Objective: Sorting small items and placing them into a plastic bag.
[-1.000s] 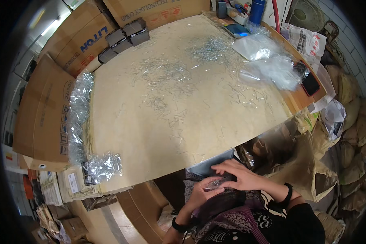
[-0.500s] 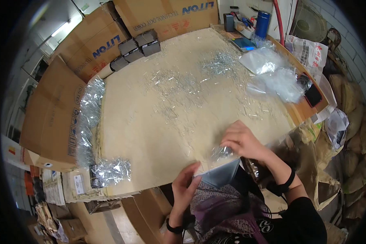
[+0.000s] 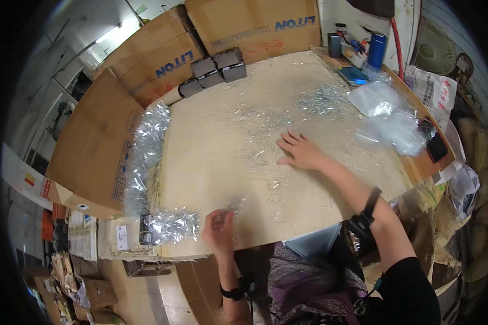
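My left hand (image 3: 218, 230) is curled by the near left table edge, its fingers closed on a small clear plastic packet (image 3: 236, 204), blurred by motion. Right of that packet row, my right hand (image 3: 303, 153) reaches over the table with fingers spread, palm down on thin, shiny metal pins (image 3: 260, 151). More pins (image 3: 322, 100) are heaped further back. Against my lap, at the table's front edge, leans a grey-blue tray-like sheet (image 3: 313, 242). Shiny clear packets (image 3: 146, 157) are piled along the left side, and others (image 3: 176, 225) lie beside my left hand.
Cardboard boxes (image 3: 97, 146) wall the left and back sides. Small dark boxes (image 3: 219, 67) are stacked at the back. On the right lie empty clear bags (image 3: 390, 116), a phone (image 3: 437, 148), a small scale (image 3: 353, 75) and a blue cylinder (image 3: 377, 50).
My left hand has left the grey-blue sheet and moved left with the packet. My right hand has moved forward onto the pins and spread its fingers. The view has shifted.
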Demonstrator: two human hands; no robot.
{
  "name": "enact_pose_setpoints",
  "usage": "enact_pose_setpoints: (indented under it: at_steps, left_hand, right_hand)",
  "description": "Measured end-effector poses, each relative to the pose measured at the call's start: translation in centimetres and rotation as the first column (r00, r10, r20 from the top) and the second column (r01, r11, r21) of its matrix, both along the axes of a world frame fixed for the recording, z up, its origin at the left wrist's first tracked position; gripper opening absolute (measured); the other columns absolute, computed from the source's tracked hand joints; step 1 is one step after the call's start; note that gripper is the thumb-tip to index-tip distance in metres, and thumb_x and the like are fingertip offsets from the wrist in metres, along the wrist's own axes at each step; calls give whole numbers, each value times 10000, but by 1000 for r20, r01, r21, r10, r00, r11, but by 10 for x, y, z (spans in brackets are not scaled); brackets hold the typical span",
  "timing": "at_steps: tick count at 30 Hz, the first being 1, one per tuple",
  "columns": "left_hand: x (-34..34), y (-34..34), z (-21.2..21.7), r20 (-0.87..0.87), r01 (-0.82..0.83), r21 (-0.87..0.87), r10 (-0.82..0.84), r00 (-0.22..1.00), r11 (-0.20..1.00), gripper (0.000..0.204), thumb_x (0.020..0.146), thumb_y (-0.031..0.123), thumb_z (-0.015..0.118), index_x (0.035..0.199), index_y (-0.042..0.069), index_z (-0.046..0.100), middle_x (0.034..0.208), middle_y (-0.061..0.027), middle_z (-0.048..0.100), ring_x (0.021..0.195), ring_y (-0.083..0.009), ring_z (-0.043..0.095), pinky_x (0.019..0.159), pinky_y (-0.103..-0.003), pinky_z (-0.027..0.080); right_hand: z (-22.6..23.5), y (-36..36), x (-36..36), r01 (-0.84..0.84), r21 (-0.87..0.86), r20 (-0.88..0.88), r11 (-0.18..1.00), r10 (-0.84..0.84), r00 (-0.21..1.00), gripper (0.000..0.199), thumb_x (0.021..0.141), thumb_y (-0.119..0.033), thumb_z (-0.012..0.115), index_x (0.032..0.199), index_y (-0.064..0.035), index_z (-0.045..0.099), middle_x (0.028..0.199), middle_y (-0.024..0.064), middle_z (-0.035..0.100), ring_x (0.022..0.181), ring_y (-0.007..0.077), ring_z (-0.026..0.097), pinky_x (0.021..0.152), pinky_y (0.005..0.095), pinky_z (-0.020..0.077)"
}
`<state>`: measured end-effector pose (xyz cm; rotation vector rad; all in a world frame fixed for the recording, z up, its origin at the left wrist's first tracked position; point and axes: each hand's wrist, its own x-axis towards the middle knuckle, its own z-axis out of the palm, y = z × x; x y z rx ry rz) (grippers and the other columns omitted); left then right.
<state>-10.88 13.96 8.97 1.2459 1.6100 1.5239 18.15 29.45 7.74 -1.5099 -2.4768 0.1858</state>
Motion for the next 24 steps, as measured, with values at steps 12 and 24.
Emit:
enact_pose_setpoints:
  at_steps: [12,24]
  left_hand:
    - [-64,9,-2,-667,-533,305,577,472,789,503,767,164,796,1199,27,578,1171,-175,541,1106,-353,474,949,-478,339]
    - [46,-66,2,-364,200,147,-135,921,969,381,853,8,663,1220,-10,563,1192,-166,598,1119,-305,574,989,-409,428]
  right_hand:
    - [-12,-98,172,607,285,-271,742,-545,793,299,919,-86,543,1197,-8,618,1298,210,578,1311,370,454,1157,467,273]
    - [38,-150,110,313,670,-327,673,-111,938,229,689,-17,582,893,-77,665,1020,74,677,948,299,621,811,435,463]
